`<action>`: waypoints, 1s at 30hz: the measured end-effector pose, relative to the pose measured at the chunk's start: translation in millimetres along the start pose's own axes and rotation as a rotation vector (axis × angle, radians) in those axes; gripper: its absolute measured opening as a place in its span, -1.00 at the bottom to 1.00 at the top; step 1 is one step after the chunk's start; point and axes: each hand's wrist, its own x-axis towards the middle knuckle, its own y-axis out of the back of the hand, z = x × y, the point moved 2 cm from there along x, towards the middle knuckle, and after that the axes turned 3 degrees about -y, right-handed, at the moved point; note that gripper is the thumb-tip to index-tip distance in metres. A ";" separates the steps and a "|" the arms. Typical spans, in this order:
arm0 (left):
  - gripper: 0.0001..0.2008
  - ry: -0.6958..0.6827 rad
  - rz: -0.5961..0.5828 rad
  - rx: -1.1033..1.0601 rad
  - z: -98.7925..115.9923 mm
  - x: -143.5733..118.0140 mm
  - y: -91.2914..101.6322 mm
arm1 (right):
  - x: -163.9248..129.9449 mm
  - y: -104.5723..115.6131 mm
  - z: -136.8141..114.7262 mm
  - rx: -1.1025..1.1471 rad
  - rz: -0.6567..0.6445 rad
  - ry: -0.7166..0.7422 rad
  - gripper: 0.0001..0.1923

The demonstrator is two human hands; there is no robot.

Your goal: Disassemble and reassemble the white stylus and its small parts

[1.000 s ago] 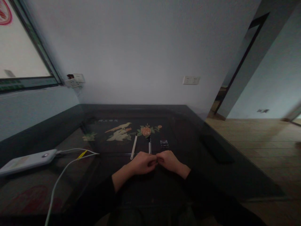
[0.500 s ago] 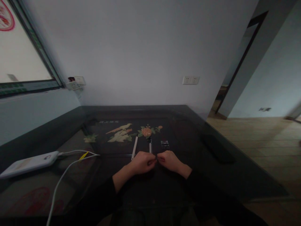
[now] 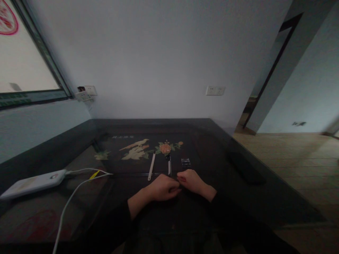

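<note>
My left hand (image 3: 163,187) is curled closed, thumb against fingers, just above the dark tabletop. Close by, slightly higher in view, my right hand (image 3: 191,180) is closed in a pinch. Whatever lies between the fingers is too small or hidden to make out. Beyond the left hand lies a slim white stick-like piece (image 3: 152,167) with a dark tip. A second narrow piece (image 3: 169,165), pale with a dark end, lies just past the gap between the hands. A small clear case (image 3: 185,162) with dark parts rests beyond the right hand.
A white power bank (image 3: 34,183) with a white cable (image 3: 69,201) and yellow tag (image 3: 94,174) lies at the left. On the right is a dark flat object (image 3: 245,167). The glossy table (image 3: 206,141) meets the wall, which carries sockets (image 3: 215,90).
My left hand has moved slightly down and to the right, uncovering the lower end of the white stick-like piece. The right hand has stayed almost in place.
</note>
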 end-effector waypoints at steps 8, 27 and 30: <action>-0.77 0.021 0.026 0.045 -1.8 1.3 -0.7 | 0.8 -0.4 2.2 -0.007 -0.026 -0.011 -0.75; -0.80 0.805 0.090 0.149 -38.4 26.1 4.1 | 0.3 4.9 -0.6 0.015 -0.029 -0.035 -0.70; -0.71 0.836 0.074 0.181 -38.7 24.3 1.3 | 1.3 4.4 0.4 0.006 -0.022 -0.041 -0.69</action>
